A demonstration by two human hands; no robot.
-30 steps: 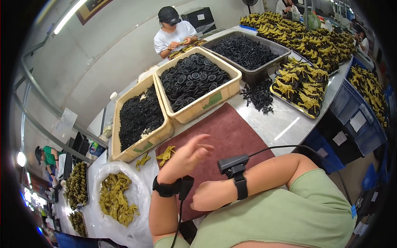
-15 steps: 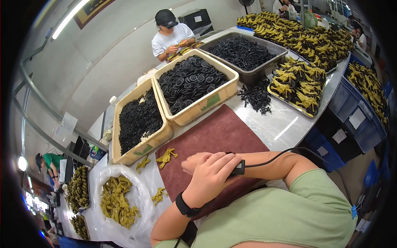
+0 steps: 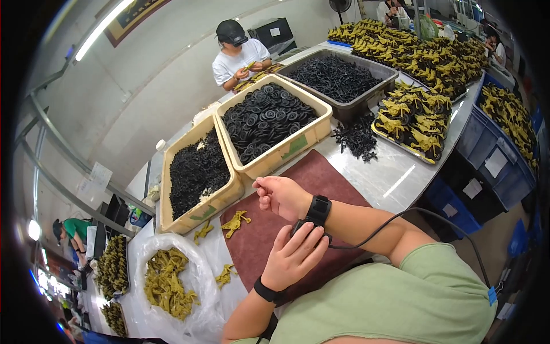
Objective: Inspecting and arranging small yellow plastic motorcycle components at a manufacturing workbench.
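Observation:
My left hand (image 3: 293,259), with a black band at its wrist, has its fingers wrapped over a small black corded device (image 3: 303,227) against the underside of my right wrist. My right hand (image 3: 281,196) is loosely curled with nothing visible in it. It hovers over the maroon mat (image 3: 338,180), near the edge of a cream bin. A black strap with a square module (image 3: 319,210) circles my right wrist. From the device a black cable (image 3: 375,229) runs to the right. A yellow-green plastic piece (image 3: 235,223) lies at the mat's left edge.
Cream bins hold black wheels (image 3: 269,117) and small black parts (image 3: 197,172). Behind them stands a grey bin (image 3: 392,77). A plastic bag (image 3: 209,298) of yellow-green pieces is at left. A tray (image 3: 375,127) of assembled toys sits right. A person (image 3: 240,57) works opposite.
My right hand has moved out from behind my left hand, up toward the bins, showing its wrist strap. My left hand has shifted slightly down, still on the corded device.

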